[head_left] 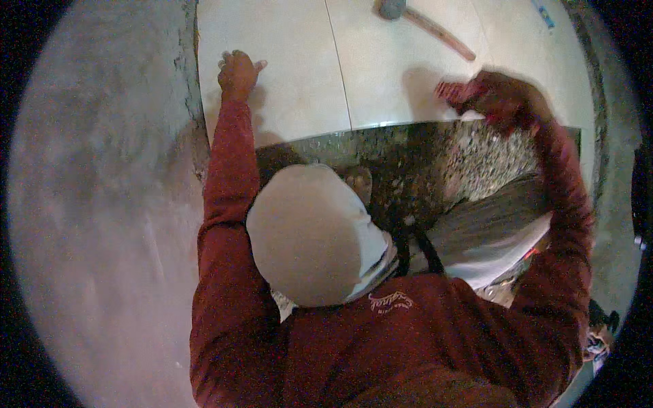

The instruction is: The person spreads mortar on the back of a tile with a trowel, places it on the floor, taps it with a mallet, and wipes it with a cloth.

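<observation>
Pale large floor tiles [292, 88] lie in front of me, with a thin dark joint between them. My left hand [238, 73] rests on the left tile near its outer edge. Its fingers are bent, the thumb sticks out to the side, and I see nothing in it. Over the right tile, close to its near edge, my right hand [507, 98] is closed on a bunched red cloth [454, 92]. Motion blurs this hand a little. Beyond it lies a mallet [439, 34] with a dark head and wooden handle, touched by neither hand.
Rough gravelly ground [490, 160] borders the tiles' near edge. Bare grey concrete [102, 204] spreads along the left. A small blue object [546, 17] lies at the far right. My bent leg [476, 231] and a light rounded knee or cap-like shape [306, 231] fill the middle.
</observation>
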### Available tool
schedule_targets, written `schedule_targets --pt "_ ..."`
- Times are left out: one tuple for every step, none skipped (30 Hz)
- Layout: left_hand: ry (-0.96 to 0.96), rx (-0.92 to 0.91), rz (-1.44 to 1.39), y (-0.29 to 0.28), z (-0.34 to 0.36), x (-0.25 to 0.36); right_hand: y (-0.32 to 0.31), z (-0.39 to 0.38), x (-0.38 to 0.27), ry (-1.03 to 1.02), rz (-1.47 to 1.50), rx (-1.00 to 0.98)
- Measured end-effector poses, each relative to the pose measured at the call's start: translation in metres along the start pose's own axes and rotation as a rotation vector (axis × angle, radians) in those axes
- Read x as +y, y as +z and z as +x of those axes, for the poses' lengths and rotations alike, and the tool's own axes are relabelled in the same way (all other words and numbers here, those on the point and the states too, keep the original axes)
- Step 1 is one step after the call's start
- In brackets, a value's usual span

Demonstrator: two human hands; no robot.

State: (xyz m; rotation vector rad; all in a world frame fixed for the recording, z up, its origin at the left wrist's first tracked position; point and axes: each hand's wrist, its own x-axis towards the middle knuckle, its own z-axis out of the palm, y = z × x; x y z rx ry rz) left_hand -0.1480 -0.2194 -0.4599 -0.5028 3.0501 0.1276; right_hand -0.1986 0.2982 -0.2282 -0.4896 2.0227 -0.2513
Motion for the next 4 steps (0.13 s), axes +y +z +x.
schedule_targets --pt "0.131 0.012 -0.006 0.001 -0.016 -0.016 -0.025 0.013 0.000 0.188 -0.351 0.168" --pt "0.165 0.074 -0.050 0.004 -0.039 -0.021 -0.042 0.029 0.001 0.350 -0.560 0.306" --pt "0.202 0.141 -0.087 -0.001 -0.068 -0.019 -0.056 0.047 0.016 0.351 -0.521 0.456" --pt "0.241 0.205 -0.138 0.007 -0.114 -0.003 -0.052 0.069 0.040 0.262 -0.410 0.585"
